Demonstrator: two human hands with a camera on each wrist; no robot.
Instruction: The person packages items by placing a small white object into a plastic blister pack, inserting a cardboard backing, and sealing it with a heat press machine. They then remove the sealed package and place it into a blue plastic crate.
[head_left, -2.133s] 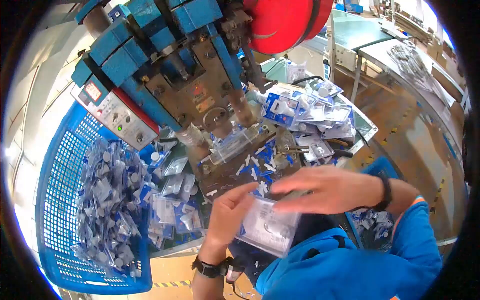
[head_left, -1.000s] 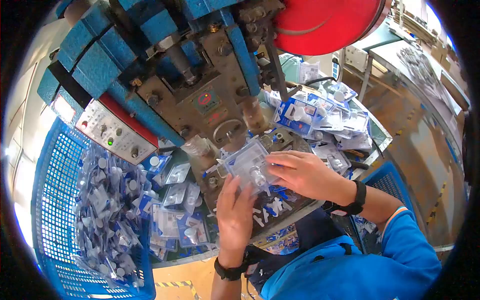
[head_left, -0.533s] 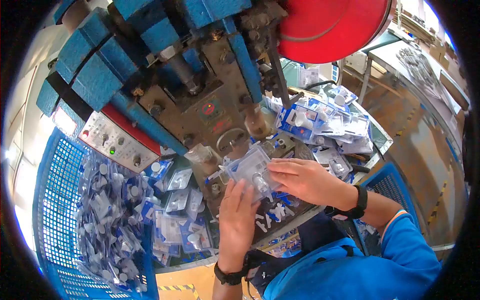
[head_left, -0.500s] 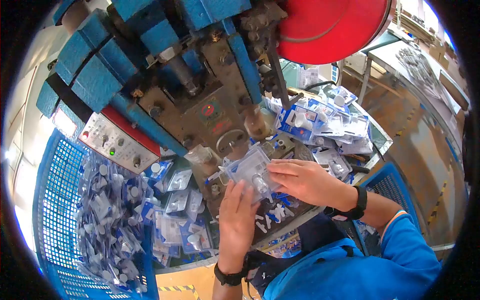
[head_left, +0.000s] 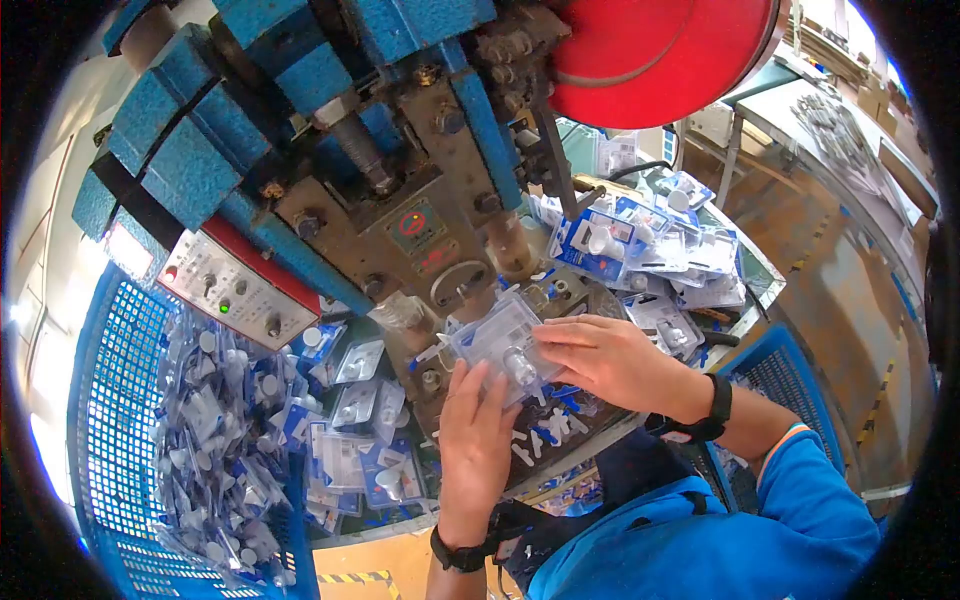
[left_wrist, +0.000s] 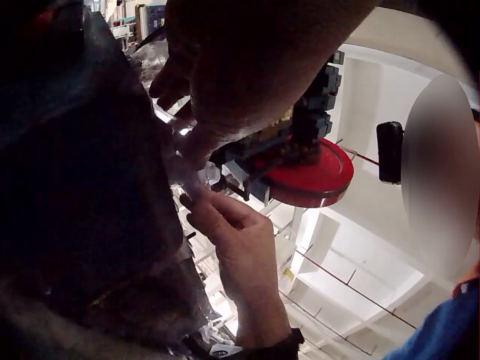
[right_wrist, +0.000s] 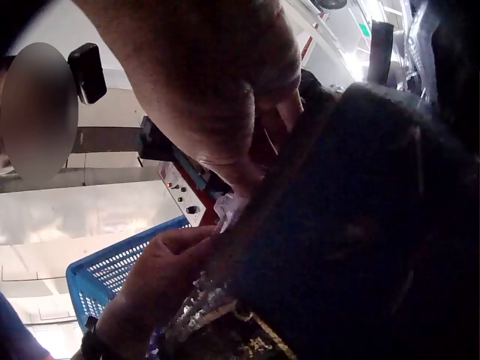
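Note:
A clear plastic blister pack (head_left: 495,335) lies tilted under the head of a blue press (head_left: 415,220), over its bed. My left hand (head_left: 473,440) holds the pack's near left edge, fingers extended over it. At the right edge, my right hand (head_left: 610,360) pinches the pack near its rounded clear bulge. In the left wrist view, the thumb and fingers of the right hand (left_wrist: 244,240) meet at the plastic. The right wrist view shows the left hand (right_wrist: 161,266) with thumb and forefinger at the pack's edge. Small white and blue plastic scraps (head_left: 550,430) lie beside the hands.
A blue basket (head_left: 120,400) full of blister packs stands at left, with loose packs (head_left: 365,460) beside it. More packs (head_left: 650,235) are heaped at right. A control box (head_left: 235,290) is on the press's left; a red wheel cover (head_left: 665,60) juts out above right.
Both hands have moved up from near the lap, carrying the blister pack onto the press bed. Over the last half second, hands and pack hold nearly still.

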